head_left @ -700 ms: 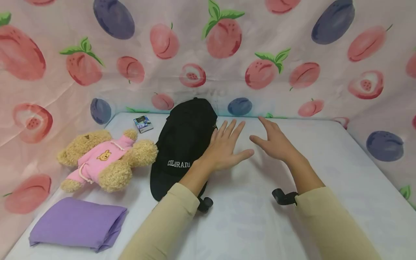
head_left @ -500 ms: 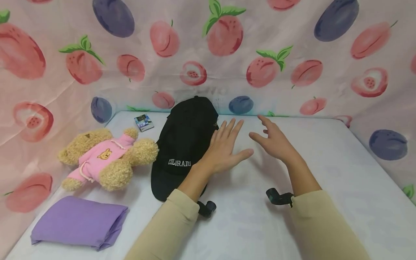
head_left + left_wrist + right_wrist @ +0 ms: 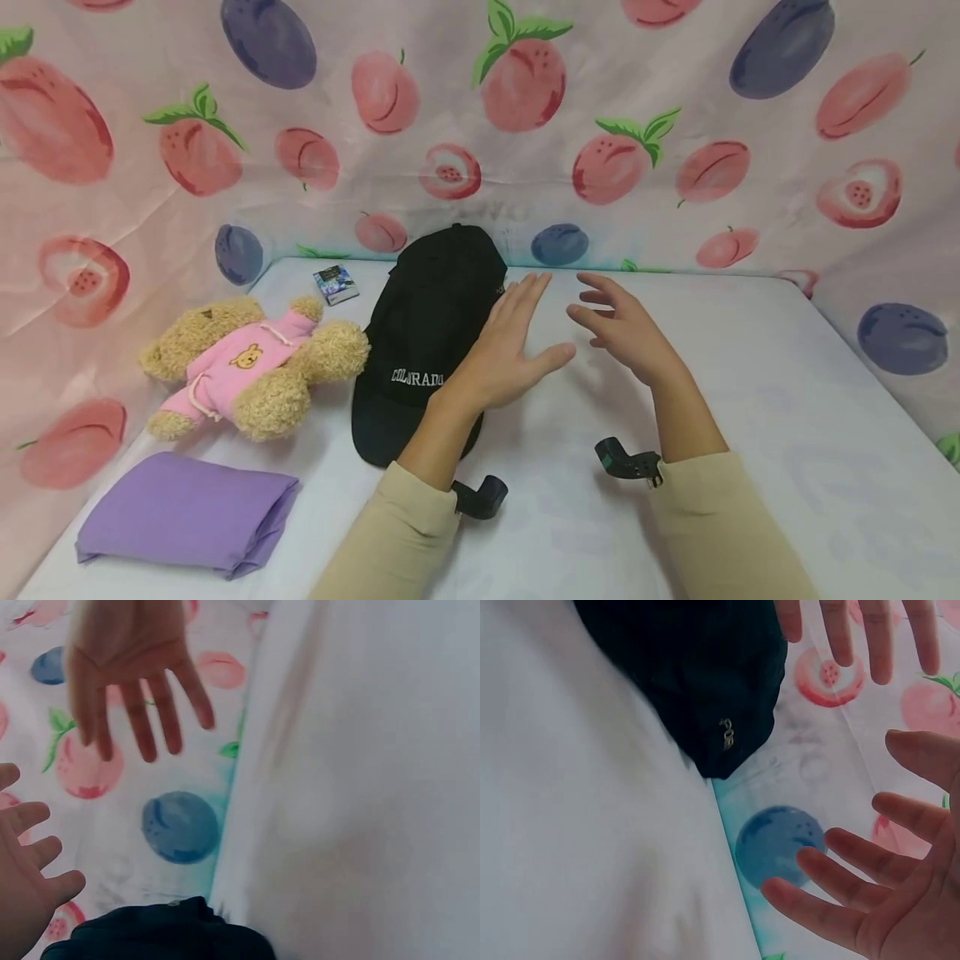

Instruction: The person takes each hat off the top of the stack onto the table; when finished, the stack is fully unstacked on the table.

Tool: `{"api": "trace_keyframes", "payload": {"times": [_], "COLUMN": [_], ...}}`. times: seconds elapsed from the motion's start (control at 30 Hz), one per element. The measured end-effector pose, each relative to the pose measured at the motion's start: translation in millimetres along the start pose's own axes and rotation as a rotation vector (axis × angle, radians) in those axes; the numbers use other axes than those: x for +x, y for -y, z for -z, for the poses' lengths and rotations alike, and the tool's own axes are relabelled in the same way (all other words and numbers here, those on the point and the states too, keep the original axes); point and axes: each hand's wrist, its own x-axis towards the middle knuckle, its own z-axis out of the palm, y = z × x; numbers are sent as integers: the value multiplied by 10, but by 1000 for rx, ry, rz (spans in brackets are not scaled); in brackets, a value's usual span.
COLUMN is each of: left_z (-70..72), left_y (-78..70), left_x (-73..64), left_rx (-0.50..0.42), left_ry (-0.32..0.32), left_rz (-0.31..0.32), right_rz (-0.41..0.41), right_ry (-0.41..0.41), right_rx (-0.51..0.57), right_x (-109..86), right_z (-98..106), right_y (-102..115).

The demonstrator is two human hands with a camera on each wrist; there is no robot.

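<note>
My left hand [image 3: 498, 354] is raised over the table with straight fingers and the thumb spread, overlapping the right side of a black cap [image 3: 442, 308] in the head view. The cap lies with its brim toward me and reads "COLORADO" in white. Facing it across a small gap, my right hand [image 3: 622, 329] hangs in the air, fingers spread and loosely bent, holding nothing. Both palms show bare in the wrist views, the left hand [image 3: 22, 874] at the left wrist view's edge and the right hand [image 3: 900, 877] at the lower right of its own.
A teddy bear [image 3: 247, 367] in a pink hoodie lies left of the cap. Behind it sits a small blue patterned box [image 3: 336, 285]. Folded purple cloth [image 3: 187, 512] rests at the front left of the white table [image 3: 750, 400]. Fruit-printed fabric [image 3: 525, 192] hangs behind.
Both hands have turned their palms more toward each other. The right hand has shifted slightly left. Cap, bear, box and cloth stay in place as the view drifts slightly.
</note>
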Motion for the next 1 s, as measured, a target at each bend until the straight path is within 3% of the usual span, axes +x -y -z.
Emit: {"api": "trace_keyframes", "payload": {"times": [0.47, 0.83, 1.0], "left_z": [365, 703, 808], "left_y": [-123, -38, -2], "left_x": [-171, -346, -410], "left_rx": [-58, -3, 14], "left_ry": [-104, -204, -205], "left_rz": [7, 106, 164], "right_rz": [7, -7, -3], "right_ry": [65, 115, 129], "right_rx": [121, 149, 152], "right_x": [14, 70, 97], "right_z": [-150, -360, -463], "right_y": [81, 107, 156]}}
